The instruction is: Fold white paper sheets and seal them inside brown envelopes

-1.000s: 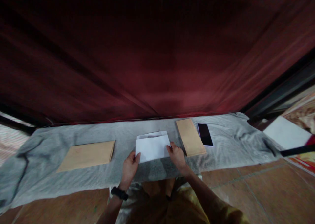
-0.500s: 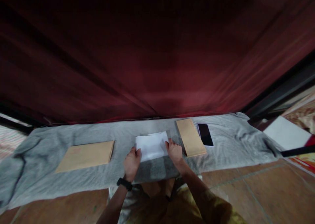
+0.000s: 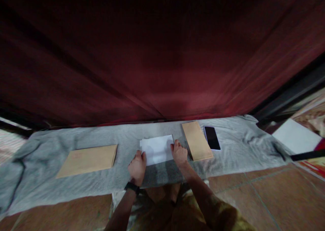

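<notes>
White sheets of paper (image 3: 157,150) lie in a flat stack in front of me on the grey cloth. My left hand (image 3: 137,167) grips their left edge, thumb on top and fingers at the side. At the right edge my right hand (image 3: 179,153) holds them the same way. Close to the right hand is a brown envelope (image 3: 197,141), set lengthwise away from me. Further to the left lie more brown envelopes (image 3: 87,160), which look stacked. How many sheets are in the stack, I cannot tell.
A grey cloth (image 3: 241,149) covers the long narrow table. A smartphone (image 3: 212,138) with a dark screen lies right of the envelope. Behind the table hangs a dark red curtain (image 3: 162,71). Beyond the right end is a white panel (image 3: 296,136); brown floor tiles (image 3: 254,193) show below.
The sheets look flatter and more evenly aligned. My left hand has shifted slightly right and down along the left edge. My right hand is almost where it was.
</notes>
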Tool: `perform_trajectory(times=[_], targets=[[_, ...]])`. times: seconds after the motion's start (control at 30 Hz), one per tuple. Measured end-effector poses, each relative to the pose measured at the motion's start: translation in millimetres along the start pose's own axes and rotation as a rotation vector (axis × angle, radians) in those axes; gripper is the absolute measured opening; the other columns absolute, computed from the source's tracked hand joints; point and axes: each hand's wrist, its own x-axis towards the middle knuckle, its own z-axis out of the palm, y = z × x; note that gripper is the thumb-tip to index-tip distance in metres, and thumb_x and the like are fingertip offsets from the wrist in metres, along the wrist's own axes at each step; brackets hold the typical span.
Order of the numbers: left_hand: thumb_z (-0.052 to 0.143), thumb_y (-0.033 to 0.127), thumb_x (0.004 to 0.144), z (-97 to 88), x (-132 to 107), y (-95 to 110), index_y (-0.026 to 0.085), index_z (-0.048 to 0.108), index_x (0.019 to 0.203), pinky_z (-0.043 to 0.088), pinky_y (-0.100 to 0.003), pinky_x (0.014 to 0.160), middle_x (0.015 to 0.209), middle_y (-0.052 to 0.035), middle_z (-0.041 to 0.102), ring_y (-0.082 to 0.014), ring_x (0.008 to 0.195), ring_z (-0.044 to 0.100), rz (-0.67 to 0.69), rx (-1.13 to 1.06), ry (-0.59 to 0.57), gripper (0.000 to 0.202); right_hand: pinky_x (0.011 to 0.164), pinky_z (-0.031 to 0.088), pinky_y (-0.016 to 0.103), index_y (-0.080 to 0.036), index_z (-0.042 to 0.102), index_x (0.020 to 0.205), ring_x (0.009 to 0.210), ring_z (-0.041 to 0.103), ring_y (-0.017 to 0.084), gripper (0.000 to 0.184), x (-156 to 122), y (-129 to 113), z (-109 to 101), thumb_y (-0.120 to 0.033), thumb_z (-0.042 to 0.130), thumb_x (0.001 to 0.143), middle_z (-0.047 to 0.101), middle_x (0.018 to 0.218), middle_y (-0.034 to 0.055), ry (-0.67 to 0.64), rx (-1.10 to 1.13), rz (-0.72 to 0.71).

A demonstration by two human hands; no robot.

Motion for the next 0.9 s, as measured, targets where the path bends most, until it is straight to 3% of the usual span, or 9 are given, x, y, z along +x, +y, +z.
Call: perform_trajectory(times=[0.13, 0.3, 0.53, 0.63, 0.77, 0.9], targets=[[0.032, 0.043, 0.102, 0.1, 2, 0, 0.018, 0.063, 0.119, 0.044, -0.029, 0.061, 0.08, -0.0111, 0.073, -0.0249, 0.073, 0.071, -0.014, 0.016, -0.007, 0.043, 0.095, 0.047, 0.046, -0.012, 0.058, 0.129, 0.104, 0.065, 0.03, 0.037, -6, -16, -7, -0.033, 0.042, 0.103, 0.067, 0.116, 0.0205, 0.042, -0.214, -0.172], [0.034, 0.042, 0.102, -5.1, 2, 1, 0.018, 0.063, 0.118, 0.045, -0.029, 0.063, 0.082, -0.0103, 0.074, -0.0244, 0.075, 0.072, 0.004, 0.004, -0.021, 0.041, 0.114, 0.033, 0.045, -0.019, 0.051, 0.143, 0.138, 0.043, 0.028, 0.043, -26, -26, 6, -0.033, 0.044, 0.103, 0.05, 0.15, 0.0116, 0.025, -0.145, -0.472], [0.036, 0.043, 0.102, -5.1, 2, 2, 0.017, 0.061, 0.117, 0.045, -0.031, 0.062, 0.083, -0.0101, 0.073, -0.0243, 0.073, 0.071, -0.02, -0.05, -0.008, 0.039, 0.119, 0.026, 0.047, -0.021, 0.048, 0.147, 0.145, 0.035, 0.026, 0.047, -36, -13, 28, -0.038, 0.046, 0.103, 0.041, 0.157, 0.0101, 0.01, -0.136, -0.479], [0.037, 0.042, 0.101, -3.2, 0, 0, 0.015, 0.055, 0.125, 0.048, -0.032, 0.066, 0.095, -0.0113, 0.073, -0.0234, 0.076, 0.07, -0.01, -0.071, 0.072, 0.04, 0.119, 0.026, 0.047, -0.021, 0.045, 0.149, 0.146, 0.035, 0.026, 0.049, -36, -12, 29, -0.038, 0.046, 0.103, 0.039, 0.158, 0.0107, 0.014, -0.144, -0.48], [0.034, 0.03, 0.1, 4.7, -6, 6, 0.011, 0.052, 0.133, 0.05, -0.042, 0.091, 0.12, -0.0179, 0.066, -0.0286, 0.108, 0.065, 0.183, -0.119, 0.291, 0.042, 0.119, 0.025, 0.048, -0.02, 0.043, 0.15, 0.147, 0.033, 0.027, 0.051, -36, -12, 30, -0.039, 0.045, 0.103, 0.037, 0.159, 0.0112, 0.025, -0.14, -0.474], [0.034, 0.028, 0.101, 22.6, -14, 25, 0.015, 0.045, 0.145, 0.038, -0.046, 0.113, 0.151, -0.0164, 0.047, -0.0286, 0.142, 0.041, 0.495, -0.21, 0.288, 0.048, 0.119, 0.025, 0.048, -0.02, 0.044, 0.15, 0.147, 0.032, 0.027, 0.05, -37, -12, 30, -0.038, 0.044, 0.103, 0.038, 0.158, 0.0112, 0.015, -0.125, -0.478]])
